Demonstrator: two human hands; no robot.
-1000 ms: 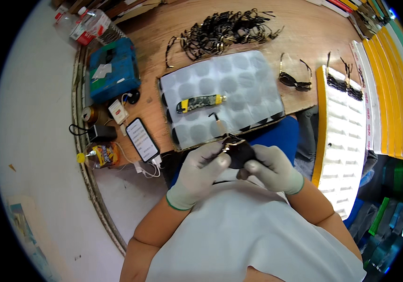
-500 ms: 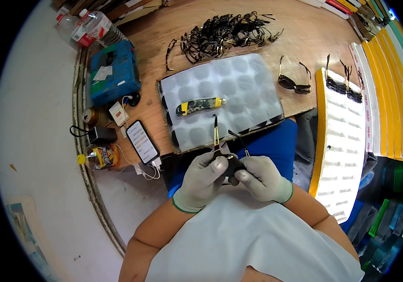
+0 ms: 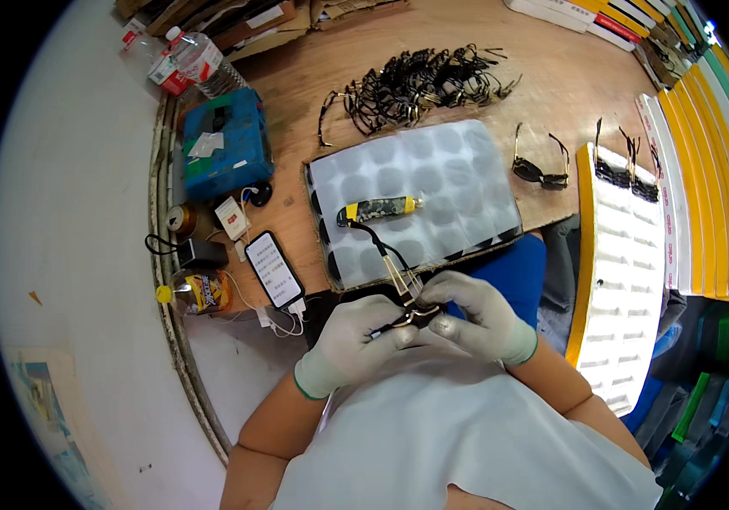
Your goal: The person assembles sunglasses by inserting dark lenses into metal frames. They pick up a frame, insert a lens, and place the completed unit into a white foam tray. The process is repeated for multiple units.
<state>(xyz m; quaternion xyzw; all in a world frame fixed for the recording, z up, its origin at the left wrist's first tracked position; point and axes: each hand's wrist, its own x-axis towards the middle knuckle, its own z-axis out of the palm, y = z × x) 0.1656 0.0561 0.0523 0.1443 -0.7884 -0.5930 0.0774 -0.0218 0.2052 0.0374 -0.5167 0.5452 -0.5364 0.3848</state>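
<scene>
Item: pair of glasses (image 3: 407, 313), dark frame with a gold-toned arm, held at the near edge of the worktop (image 3: 551, 85), just in front of the person's chest. Left hand (image 3: 356, 340) and right hand (image 3: 475, 319), both in pale gloves, pinch it from either side; the lenses are mostly hidden by the fingers.

Containers: white dimpled tray (image 3: 415, 200) at centre, carrying only a camouflage-patterned tool with a yellow end (image 3: 377, 210). White slotted rack (image 3: 628, 255) at right, two dark glasses (image 3: 632, 166) on its far end. Blue case (image 3: 220, 144) at far left.

Loose: heap of black frames (image 3: 415, 85) far centre; sunglasses (image 3: 538, 166) right of the tray; phone (image 3: 273, 269), cabled; plastic bottles (image 3: 186, 59); yellow-capped bottle (image 3: 198, 291).

Surface: wooden worktop against a pale floor (image 3: 67, 212). Colours stacked at right rim, bent and indistinct.
</scene>
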